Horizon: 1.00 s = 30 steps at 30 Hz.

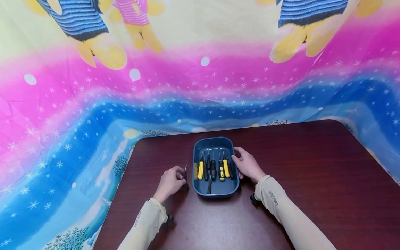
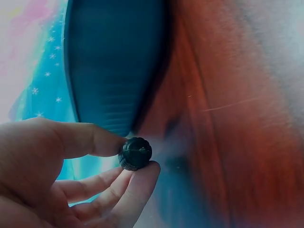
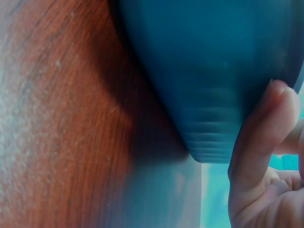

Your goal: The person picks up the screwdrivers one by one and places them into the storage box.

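Observation:
In the head view my left hand (image 1: 171, 182) is just left of a dark blue-grey plastic box (image 1: 215, 195), apart from it. It pinches a small screwdriver (image 1: 185, 173), its thin tip pointing up and away. The left wrist view shows the ribbed black end of that screwdriver (image 2: 135, 154) between thumb and fingertips. My right hand (image 1: 248, 164) holds the box's right side, thumb at the rim. The other fingers are partly hidden outside the wall. Inside the box lie several screwdrivers, among them a yellow-handled one (image 1: 201, 170) and a black-handled one (image 1: 213, 169).
The box stands on a dark red-brown wooden table (image 1: 306, 166). Behind the table hangs a patterned cloth (image 1: 200, 80) in pink and blue. A small dark object (image 1: 254, 199) shows under the right cuff.

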Each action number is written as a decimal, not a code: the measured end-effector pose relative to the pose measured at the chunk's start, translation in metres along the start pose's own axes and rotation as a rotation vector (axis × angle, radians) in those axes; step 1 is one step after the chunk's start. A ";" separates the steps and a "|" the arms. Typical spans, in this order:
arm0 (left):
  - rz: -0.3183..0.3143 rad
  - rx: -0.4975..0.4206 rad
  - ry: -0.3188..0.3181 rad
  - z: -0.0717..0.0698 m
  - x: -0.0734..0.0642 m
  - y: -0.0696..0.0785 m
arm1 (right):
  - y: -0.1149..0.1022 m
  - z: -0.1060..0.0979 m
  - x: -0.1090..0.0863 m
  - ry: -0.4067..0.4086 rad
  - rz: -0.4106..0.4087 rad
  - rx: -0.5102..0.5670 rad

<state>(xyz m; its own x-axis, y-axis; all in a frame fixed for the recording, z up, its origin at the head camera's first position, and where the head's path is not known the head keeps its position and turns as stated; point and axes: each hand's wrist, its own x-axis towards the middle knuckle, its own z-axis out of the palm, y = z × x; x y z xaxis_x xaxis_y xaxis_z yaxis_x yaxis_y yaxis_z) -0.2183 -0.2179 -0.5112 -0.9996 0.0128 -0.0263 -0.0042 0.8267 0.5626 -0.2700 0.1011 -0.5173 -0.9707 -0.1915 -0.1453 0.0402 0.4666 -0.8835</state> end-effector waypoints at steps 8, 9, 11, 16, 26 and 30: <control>-0.031 -0.071 0.040 -0.015 0.005 0.007 | 0.000 0.000 0.000 0.003 -0.007 0.001; -0.034 -0.092 0.039 -0.017 0.005 0.008 | 0.000 0.000 0.000 0.002 -0.007 0.001; -0.038 -0.140 0.033 -0.020 0.007 0.009 | 0.000 0.000 0.000 0.001 -0.005 0.000; -0.061 -0.255 0.019 -0.028 0.010 0.017 | 0.000 0.000 0.000 0.004 -0.004 -0.006; -0.040 -0.425 -0.011 -0.032 0.018 0.036 | -0.001 0.000 -0.001 -0.003 -0.001 0.000; -0.017 -0.461 -0.028 -0.030 0.021 0.047 | 0.000 0.000 -0.001 -0.004 -0.004 0.004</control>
<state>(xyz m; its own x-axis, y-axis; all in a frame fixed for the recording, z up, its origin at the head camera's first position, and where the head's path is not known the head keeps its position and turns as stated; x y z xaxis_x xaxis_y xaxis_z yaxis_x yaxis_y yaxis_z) -0.2406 -0.1961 -0.4605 -0.9981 0.0217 -0.0577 -0.0397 0.4907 0.8704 -0.2694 0.1013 -0.5169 -0.9700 -0.1963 -0.1434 0.0375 0.4620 -0.8861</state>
